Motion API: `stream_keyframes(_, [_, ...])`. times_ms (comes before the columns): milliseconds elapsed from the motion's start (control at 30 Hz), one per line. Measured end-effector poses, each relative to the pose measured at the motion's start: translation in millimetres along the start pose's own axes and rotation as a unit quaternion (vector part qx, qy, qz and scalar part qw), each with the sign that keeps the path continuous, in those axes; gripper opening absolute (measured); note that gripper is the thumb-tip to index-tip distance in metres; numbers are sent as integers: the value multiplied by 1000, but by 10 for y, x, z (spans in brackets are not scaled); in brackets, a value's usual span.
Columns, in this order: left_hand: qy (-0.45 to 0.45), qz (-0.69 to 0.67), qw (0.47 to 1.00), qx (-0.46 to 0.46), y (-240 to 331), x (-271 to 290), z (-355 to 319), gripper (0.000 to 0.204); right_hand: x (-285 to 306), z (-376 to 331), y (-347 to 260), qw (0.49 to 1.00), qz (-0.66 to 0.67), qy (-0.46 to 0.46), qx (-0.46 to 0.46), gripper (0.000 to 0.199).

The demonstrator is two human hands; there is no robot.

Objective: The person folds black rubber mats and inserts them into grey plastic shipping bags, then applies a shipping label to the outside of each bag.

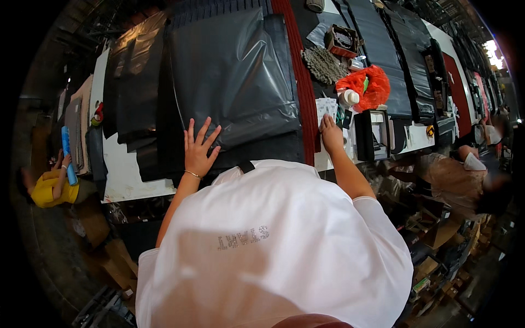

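the grey plastic bag (229, 76) lies flat on the black material on the table (123, 175). left hand (199, 147) rests open, fingers spread, on its near edge. right hand (330, 134) lies on white paper sheets (326, 107) further right, grip unclear. orange bag (365, 86) beyond.

The white tabletop (128, 183) carries overlapping dark sheets. Under the left hand (198, 150), which lies flat with fingers spread, is a grey plastic bag (232, 74) atop black sheets (136, 82) that spread to that hand's left. Between the two hands a dark red strip (301, 82) runs away from the person. Under the right hand (331, 134) lies a white paper sheet (326, 107). Beyond that hand sit a grey knitted piece (322, 64), an orange plastic bag (367, 86) and a small open box (343, 41); just to its right stands a black box (373, 134).
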State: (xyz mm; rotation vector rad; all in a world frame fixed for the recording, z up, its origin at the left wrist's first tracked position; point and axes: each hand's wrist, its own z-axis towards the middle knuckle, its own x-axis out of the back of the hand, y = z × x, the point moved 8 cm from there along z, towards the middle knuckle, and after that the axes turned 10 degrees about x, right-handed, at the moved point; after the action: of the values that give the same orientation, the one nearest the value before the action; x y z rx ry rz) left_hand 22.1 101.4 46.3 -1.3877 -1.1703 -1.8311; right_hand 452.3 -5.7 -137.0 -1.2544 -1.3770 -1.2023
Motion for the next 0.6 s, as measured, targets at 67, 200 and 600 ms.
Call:
stream_keyframes(67, [-2,5,1000,11,52,44,-3,57,78,-92,-2,996,-2,86,17,35])
stream_keyframes(200, [31,20,999,33,221,174,-39,54,110,-102,95,997,26,54,58,16])
stream_keyframes(600, [-308,-566,759,90,1080,248,125,66,2427,-112,-553,890,214,401,41,15])
